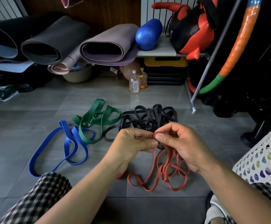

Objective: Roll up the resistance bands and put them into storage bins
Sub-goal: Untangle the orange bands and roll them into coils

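The left hand point(131, 143) and right hand point(186, 143) meet close together just below the picture's middle. The thumbs and fingertips of both pinch one tightly curled end of the red resistance band point(165, 168). The rest of that band hangs from the grip and lies in loose loops on the grey tile floor point(34, 120) at 6 o'clock from the hands.

At 12 o'clock from the hands lies a tangled heap of black bands point(147, 118). The green band point(97, 120) lies at 10 o'clock, overlapping the black heap's edge, and the blue band point(66, 147) sprawls at 9 o'clock, crossed by the green one.

At 3 o'clock, at the frame's right edge, stands a white perforated bin point(260, 156). Coloured shapes show through its holes, but what they are cannot be told. Far off at 11 o'clock, a beige basin point(76, 76) sits under rolled mats point(99, 46) with something blurred inside. At 12 o'clock, a closed yellow-and-black box point(165, 61) sits behind two plastic bottles point(134, 82).
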Available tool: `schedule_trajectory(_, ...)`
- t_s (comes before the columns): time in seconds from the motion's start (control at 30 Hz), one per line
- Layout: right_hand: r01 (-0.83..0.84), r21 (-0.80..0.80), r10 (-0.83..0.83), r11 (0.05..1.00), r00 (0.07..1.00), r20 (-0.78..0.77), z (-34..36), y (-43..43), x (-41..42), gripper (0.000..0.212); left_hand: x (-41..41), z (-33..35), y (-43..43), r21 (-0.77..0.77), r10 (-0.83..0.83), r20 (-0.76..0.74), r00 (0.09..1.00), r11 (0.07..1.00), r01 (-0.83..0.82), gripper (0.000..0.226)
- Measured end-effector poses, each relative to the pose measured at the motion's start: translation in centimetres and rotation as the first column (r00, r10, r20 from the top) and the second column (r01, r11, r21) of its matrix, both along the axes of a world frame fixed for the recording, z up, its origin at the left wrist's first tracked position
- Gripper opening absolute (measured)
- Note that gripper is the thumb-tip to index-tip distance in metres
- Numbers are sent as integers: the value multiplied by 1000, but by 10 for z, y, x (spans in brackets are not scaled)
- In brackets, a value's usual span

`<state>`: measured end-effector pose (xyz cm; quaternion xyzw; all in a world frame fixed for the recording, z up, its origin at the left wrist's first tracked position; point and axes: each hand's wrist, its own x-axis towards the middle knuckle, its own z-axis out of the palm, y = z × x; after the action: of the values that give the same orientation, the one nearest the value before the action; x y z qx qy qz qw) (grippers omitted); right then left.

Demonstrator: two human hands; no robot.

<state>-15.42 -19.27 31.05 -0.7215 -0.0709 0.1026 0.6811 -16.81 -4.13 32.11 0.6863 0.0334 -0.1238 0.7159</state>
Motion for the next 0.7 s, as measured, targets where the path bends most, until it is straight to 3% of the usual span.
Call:
schedule_trajectory(0.2, 24, 115, -14, 993, 996, -91, -1, 1, -2, 20, -4, -7, -7, -94, 82, 13, 997, 992, -81, 14)
schedule_trajectory(0.43, 64, 134, -56, 989, 996, -68, 4, 2, -3, 15, -2, -10, -9, -405, 170, -52, 984, 897, -177, 15)
schedule_trajectory(0.6, 122, -165, -85, 979, 973, 217, 0, 7, -8, 12, -3, -14, -9, -524, 129, -120, 984, 834, -173, 19)
schedule_trajectory(0.7, 230, -449, 30, 863, 866, 500, -7, 3, -2, 15, -2, -14, -6, -506, 98, -143, 985, 848, -158, 21)
